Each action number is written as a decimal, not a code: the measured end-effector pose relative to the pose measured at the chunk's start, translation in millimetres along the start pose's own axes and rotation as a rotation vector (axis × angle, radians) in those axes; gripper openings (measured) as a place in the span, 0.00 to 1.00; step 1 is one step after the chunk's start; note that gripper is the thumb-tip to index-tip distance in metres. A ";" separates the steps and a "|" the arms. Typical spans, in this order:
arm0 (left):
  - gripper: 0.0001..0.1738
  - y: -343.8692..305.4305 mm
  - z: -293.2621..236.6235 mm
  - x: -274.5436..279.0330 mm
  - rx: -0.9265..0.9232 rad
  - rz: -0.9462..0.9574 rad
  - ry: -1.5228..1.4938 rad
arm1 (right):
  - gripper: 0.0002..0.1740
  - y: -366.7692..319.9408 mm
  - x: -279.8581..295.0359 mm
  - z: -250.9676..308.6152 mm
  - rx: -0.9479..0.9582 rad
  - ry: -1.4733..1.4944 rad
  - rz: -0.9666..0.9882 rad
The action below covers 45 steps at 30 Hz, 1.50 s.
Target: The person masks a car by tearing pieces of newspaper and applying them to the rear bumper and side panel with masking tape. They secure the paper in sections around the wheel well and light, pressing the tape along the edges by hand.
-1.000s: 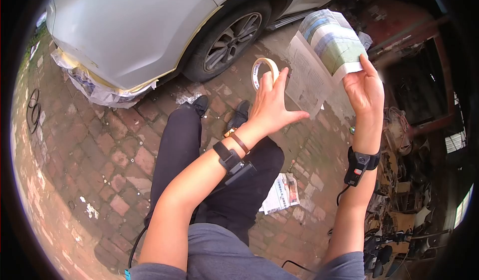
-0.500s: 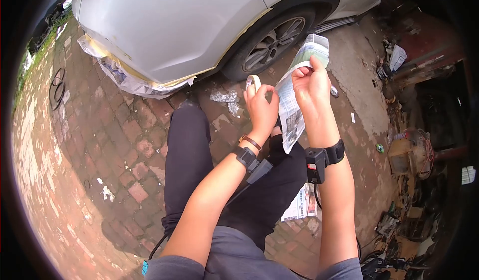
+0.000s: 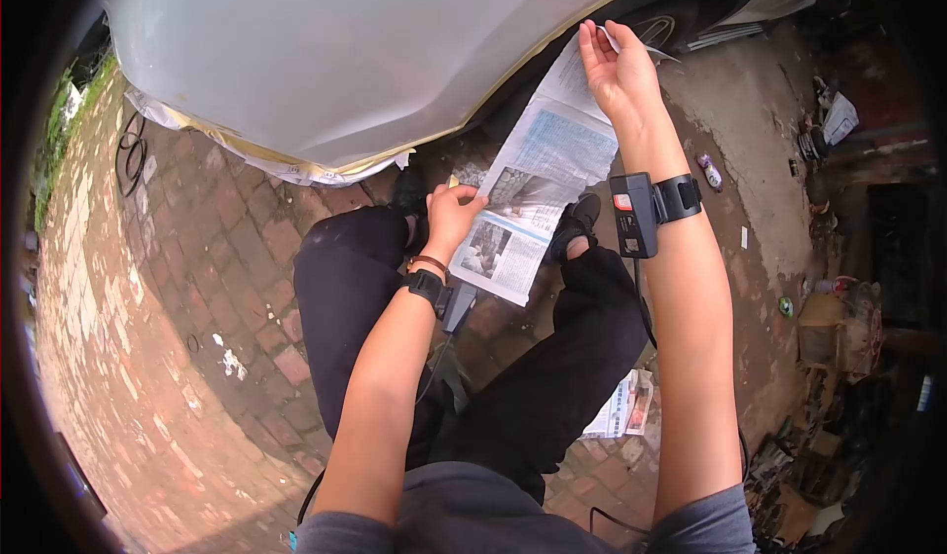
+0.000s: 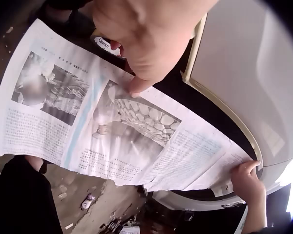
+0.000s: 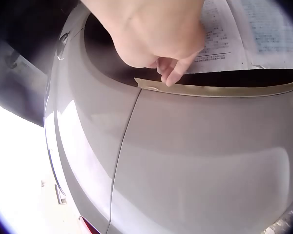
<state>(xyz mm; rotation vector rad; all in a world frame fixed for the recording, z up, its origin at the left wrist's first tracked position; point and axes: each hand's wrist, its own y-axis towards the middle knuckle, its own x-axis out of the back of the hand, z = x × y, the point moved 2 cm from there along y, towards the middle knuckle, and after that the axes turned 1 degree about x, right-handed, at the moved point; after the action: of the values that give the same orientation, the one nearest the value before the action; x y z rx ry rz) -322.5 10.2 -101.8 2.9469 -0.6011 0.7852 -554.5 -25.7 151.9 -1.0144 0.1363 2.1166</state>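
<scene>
A long printed newspaper sheet [image 3: 533, 145] stretches between both hands, close beside the silver car's body [image 3: 326, 51]. My left hand [image 3: 454, 217] pinches its near-side edge, thumb on the printed face in the left wrist view. Beneath that hand a roll of masking tape [image 4: 106, 45] shows, partly hidden by the fingers. My right hand [image 3: 621, 75] grips the far end by the wheel arch. In the right wrist view its fingertips sit right at a strip of masking tape [image 5: 224, 91] running along the panel's edge; the sheet's edge lies beside the strip.
Another folded newspaper [image 3: 621, 408] lies on the brick ground by the right leg. The car's lower bumper is wrapped in taped film [image 3: 286, 169]. A black cable coil [image 3: 130, 154] lies far left; piled clutter [image 3: 838, 337] lines the right side.
The newspaper has swung from the right to between the hands and is now spread out along the car. My left hand has moved from the tape roll alone to the sheet's edge; the right hand reached toward the arch.
</scene>
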 end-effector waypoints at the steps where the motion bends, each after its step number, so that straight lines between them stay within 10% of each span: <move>1: 0.14 5.4 7.1 -3.5 0.000 0.006 0.003 | 0.13 6.9 1.4 -1.1 0.001 0.003 -0.007; 20: 0.12 38.2 85.3 29.5 0.366 -0.672 -0.177 | 0.05 23.3 13.8 -5.8 0.096 0.174 0.434; 45: 0.03 17.8 80.6 41.5 0.404 -0.303 -0.467 | 0.05 8.4 24.4 -9.1 0.075 0.074 0.351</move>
<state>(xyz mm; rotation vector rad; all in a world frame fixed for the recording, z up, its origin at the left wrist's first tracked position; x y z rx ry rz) -258.0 -31.5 -153.1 3.4955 0.0177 0.2018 -564.0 -20.6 126.8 -1.0867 0.4558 2.3661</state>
